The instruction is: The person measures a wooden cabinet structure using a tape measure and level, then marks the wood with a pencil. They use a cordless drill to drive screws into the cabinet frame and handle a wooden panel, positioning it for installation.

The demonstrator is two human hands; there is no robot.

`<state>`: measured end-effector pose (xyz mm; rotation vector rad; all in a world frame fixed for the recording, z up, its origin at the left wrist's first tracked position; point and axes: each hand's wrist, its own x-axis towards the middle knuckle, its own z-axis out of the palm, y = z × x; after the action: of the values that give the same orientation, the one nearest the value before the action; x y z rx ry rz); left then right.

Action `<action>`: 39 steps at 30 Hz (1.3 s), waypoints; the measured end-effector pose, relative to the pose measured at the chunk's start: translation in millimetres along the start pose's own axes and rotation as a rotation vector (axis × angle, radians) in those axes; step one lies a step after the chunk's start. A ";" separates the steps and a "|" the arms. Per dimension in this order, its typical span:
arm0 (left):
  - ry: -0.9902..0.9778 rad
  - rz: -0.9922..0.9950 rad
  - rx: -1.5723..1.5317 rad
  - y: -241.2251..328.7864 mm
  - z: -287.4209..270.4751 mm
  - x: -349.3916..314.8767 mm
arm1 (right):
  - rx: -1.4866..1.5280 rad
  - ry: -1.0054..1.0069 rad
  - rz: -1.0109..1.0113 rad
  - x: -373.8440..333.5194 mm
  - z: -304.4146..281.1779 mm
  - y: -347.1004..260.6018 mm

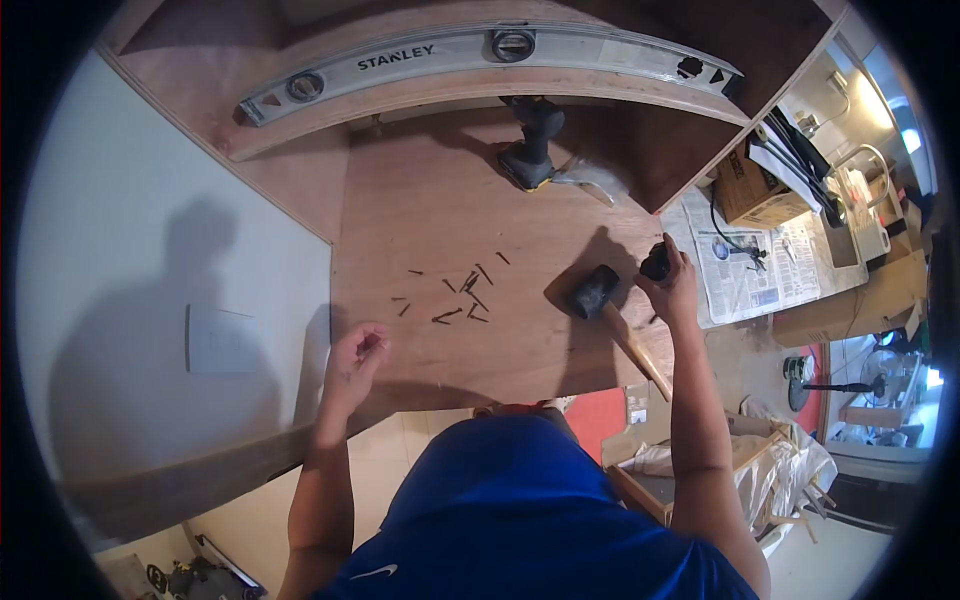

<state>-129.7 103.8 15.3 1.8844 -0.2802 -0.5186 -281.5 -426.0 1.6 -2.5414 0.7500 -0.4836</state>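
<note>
My right hand (673, 284) grips a small black rounded object (655, 263) at the right edge of the wooden board (440, 210); its exact kind does not show. Just left of that hand lies a mallet with a black head (595, 291) and a wooden handle (637, 350) slanting toward me. Over the board's near left part, my left hand (358, 360) is closed with curled fingertips, and whatever they may hold is too small to make out. Between both hands, several dark screws (470, 284) are scattered in a loose group.
A cordless drill (530, 150) stands at the back of the board, beside a clear plastic bag (590, 178). Across the far shelf edge lies a long spirit level (420, 60). A white wall (130, 230) bounds the left. Newspaper (790, 260) and a cardboard box (752, 188) cover the right-hand counter.
</note>
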 end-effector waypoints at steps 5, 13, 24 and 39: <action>0.044 0.049 0.018 36.1 8.2 18.0 | -0.146 -0.065 -0.016 15.2 20.3 37.3; 0.123 0.090 0.012 26.4 10.3 18.2 | -0.210 -0.088 -0.018 19.0 35.5 42.8; -0.278 0.326 0.059 133.6 103.8 19.1 | 0.272 -0.479 -0.588 -26.1 -59.1 -162.6; -0.361 0.650 0.423 151.6 54.8 18.0 | 0.128 -0.567 -0.717 -51.2 -93.4 -216.9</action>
<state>-132.2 -4.5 136.0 1.9401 -1.2738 -0.3588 -271.8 -262.3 179.0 -2.5656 -0.3952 0.0041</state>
